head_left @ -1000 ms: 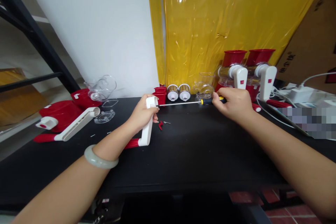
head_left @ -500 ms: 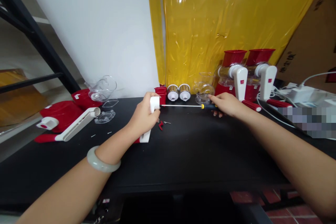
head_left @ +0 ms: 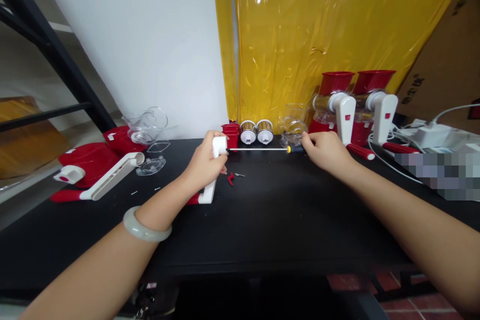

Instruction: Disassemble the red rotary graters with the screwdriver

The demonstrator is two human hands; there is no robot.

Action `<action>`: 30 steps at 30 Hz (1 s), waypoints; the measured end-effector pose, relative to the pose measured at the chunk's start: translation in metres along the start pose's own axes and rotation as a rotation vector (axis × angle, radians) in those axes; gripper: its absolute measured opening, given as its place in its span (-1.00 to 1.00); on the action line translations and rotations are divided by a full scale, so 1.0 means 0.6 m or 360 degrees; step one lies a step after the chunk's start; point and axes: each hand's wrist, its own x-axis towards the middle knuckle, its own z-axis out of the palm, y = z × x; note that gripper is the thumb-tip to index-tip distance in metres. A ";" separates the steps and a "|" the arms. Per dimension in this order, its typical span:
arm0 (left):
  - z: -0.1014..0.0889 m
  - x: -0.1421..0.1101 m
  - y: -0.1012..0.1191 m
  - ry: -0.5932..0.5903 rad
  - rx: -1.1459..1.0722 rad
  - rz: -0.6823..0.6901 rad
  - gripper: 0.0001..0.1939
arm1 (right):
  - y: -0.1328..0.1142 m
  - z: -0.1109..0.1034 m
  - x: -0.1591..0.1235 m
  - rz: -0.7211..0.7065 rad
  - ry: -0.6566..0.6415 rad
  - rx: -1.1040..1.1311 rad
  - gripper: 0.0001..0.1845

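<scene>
My left hand point(head_left: 205, 162) is closed round a white crank handle point(head_left: 208, 191) with a red grip, its thick white end up and facing right. My right hand point(head_left: 325, 151) is wrapped round the black and yellow handle of a screwdriver point(head_left: 258, 149). The long shaft lies level, and its tip reaches the white end of the crank; whether it sits in a screw there is too small to tell. Below the tip, a small red plastic piece point(head_left: 230, 178) and a screw point(head_left: 239, 175) lie on the black table point(head_left: 262, 230).
Two metal grater drums point(head_left: 264, 132) and red containers point(head_left: 230, 135) stand at the back. Assembled red and white rotary graters point(head_left: 337, 105) are at the right, beside white cables and a power adapter point(head_left: 431, 132). Red bases point(head_left: 90, 162), another crank point(head_left: 116, 175) and clear parts point(head_left: 150, 166) lie left.
My right hand has closed more fully round the screwdriver handle, its fingers now curled in. The crank and my left hand have stayed nearly in place.
</scene>
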 end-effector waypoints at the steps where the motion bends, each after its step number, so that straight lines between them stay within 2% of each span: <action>1: -0.001 0.001 0.001 -0.0003 -0.0013 0.0003 -0.55 | -0.002 -0.001 -0.002 -0.0024 0.0036 -0.0019 -0.47; 5: -0.001 0.002 0.003 -0.0017 -0.0049 -0.0019 -0.55 | -0.005 -0.007 -0.006 -0.0092 0.0139 -0.0088 -0.48; 17: 0.009 0.004 0.010 -0.0018 -0.0301 -0.0271 -0.56 | -0.009 -0.016 -0.011 -0.0245 0.0312 -0.0305 -0.53; 23: 0.010 0.003 0.016 -0.0052 -0.0382 -0.0286 -0.59 | -0.008 -0.020 -0.014 -0.0308 0.0406 -0.0324 -0.55; 27: 0.009 0.005 0.010 -0.0066 -0.0323 -0.0250 -0.60 | -0.006 -0.018 -0.010 -0.0267 0.0378 -0.0049 -0.61; 30: 0.008 0.004 0.007 -0.0049 -0.0218 -0.0188 -0.57 | 0.001 -0.012 0.000 -0.0046 0.0264 0.0408 -0.77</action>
